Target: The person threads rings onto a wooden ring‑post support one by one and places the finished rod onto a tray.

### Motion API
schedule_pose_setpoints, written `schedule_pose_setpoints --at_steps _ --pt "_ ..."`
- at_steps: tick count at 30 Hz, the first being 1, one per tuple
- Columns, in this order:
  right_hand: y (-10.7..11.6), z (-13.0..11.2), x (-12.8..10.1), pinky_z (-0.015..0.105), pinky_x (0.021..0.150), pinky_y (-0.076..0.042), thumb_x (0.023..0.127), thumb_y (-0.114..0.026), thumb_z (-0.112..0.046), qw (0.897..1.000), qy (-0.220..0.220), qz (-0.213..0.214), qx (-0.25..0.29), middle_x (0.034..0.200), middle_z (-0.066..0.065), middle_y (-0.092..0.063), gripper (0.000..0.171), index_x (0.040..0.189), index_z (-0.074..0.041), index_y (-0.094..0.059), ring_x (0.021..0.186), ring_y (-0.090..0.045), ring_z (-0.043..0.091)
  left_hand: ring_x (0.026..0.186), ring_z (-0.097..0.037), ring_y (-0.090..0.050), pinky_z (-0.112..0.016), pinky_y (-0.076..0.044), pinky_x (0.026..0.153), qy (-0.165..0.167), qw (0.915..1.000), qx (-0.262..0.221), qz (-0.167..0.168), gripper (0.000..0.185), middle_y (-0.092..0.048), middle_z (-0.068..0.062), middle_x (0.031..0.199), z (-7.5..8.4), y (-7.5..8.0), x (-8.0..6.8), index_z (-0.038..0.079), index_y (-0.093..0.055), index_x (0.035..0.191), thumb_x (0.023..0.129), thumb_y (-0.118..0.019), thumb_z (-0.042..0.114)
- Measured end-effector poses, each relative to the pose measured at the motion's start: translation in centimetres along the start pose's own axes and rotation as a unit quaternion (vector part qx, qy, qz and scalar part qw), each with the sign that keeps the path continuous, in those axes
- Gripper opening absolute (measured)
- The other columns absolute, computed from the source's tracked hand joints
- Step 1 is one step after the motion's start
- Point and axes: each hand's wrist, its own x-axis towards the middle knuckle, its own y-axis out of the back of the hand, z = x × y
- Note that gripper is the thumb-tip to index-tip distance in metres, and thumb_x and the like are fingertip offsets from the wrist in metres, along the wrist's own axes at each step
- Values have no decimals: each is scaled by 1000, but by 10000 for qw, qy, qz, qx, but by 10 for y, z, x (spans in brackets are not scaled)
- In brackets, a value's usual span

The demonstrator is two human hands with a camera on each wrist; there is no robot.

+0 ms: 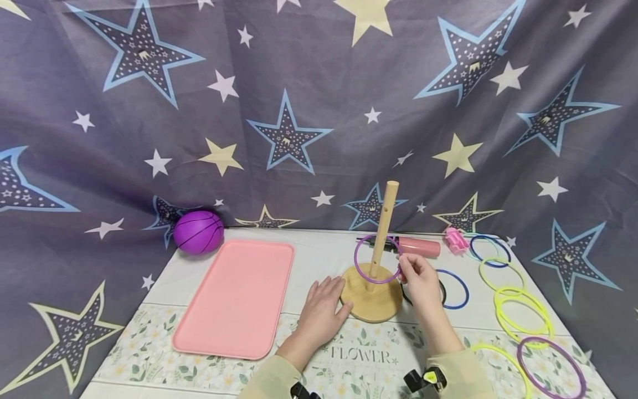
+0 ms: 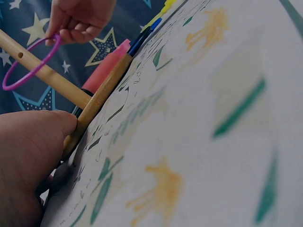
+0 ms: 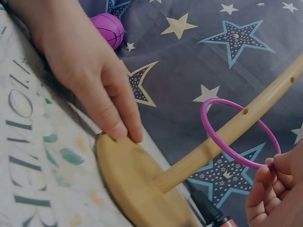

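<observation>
Right hand pinches the thin purple plastic ring around the smooth wooden peg; right wrist view shows the left hand's straight fingertips pressing the round base.

We can read one word, "FLOWER", printed in pale capital letters on the floral tablecloth near its front edge, between the two forearms. In the right wrist view we see what may be part of the same lettering, turned sideways and cut off at the frame edge. We find no other legible text, brand or number.
</observation>
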Motion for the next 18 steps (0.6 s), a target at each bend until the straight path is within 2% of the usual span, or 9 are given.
schedule_pose_setpoints --at_steps 9,18 --pt "-5 19 2 21 58 -47 115 -63 -20 9994 -234 -237 71 89 2 -63 29 128 5 -68 76 -57 11 159 -38 -41 -61 -20 134 32 10000 -22 -24 63 -52 -15 167 2 1 0 3 -52 163 112 -65 38" --pt "-6 30 3 20 65 -52 114 -62 -13 9987 -171 -418 -221 88 4 -63 26 126 10 -68 79 -58 13 160 -38 -40 -60 -19 134 61 10000 -15 -56 64 -52 -15 167 1 1 0 5 -52 164 112 -65 39"
